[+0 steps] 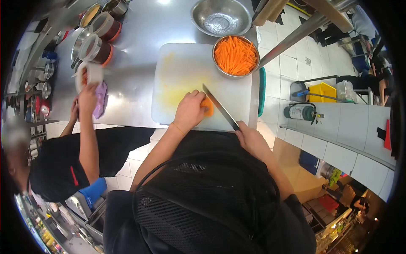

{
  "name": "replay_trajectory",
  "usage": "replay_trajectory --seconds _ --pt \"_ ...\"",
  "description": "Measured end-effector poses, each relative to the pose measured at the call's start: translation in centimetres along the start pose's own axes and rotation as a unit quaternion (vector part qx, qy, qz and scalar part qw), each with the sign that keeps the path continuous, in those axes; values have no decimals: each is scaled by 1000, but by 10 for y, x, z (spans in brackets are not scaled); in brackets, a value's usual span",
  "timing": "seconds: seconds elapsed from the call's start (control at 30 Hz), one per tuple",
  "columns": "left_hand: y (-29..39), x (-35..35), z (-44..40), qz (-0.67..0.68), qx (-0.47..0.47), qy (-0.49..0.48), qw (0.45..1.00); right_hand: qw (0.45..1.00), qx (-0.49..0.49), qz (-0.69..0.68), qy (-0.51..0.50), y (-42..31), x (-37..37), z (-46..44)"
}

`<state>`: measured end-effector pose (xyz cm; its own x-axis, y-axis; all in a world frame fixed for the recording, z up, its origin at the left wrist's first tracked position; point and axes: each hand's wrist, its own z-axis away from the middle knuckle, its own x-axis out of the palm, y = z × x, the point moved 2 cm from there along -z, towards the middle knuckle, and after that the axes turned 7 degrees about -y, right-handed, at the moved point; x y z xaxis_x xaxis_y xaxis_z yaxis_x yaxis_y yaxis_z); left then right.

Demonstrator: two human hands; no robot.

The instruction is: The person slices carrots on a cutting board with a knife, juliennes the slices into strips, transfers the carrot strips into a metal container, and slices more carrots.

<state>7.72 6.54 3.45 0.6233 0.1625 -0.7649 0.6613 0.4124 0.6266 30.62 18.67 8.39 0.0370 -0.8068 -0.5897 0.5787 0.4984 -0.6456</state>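
Note:
My left hand (189, 111) is closed on a piece of carrot (207, 107), pressing it against the white cutting board (169, 76). In my right hand (252, 139) is the handle of a kitchen knife (220, 106). Its blade points away from me and to the left, along the right side of the carrot. Whether the edge touches the carrot I cannot tell. Yellow and orange stains mark the board. A metal bowl heaped with carrot sticks (236, 56) sits at the board's far right corner.
Behind the board stands a steel colander (220, 17). At left, a co-worker's hand (87, 99) is at a white container (89, 76) near a purple cloth (100, 99). Tubs of dark red sauce (96, 49) stand beyond. A metal post (292, 36) rises at right.

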Motion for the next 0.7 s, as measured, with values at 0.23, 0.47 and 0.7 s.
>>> replay_trajectory --seconds 0.23,0.47,0.7 --pt "0 0 1 -2 15 10 1000 998 -18 57 -13 -16 -11 17" --pt "1 1 3 14 15 22 1000 998 25 32 -51 -28 -3 -10" --pt "-2 2 2 24 10 34 999 999 -32 24 5 -16 30 -84"
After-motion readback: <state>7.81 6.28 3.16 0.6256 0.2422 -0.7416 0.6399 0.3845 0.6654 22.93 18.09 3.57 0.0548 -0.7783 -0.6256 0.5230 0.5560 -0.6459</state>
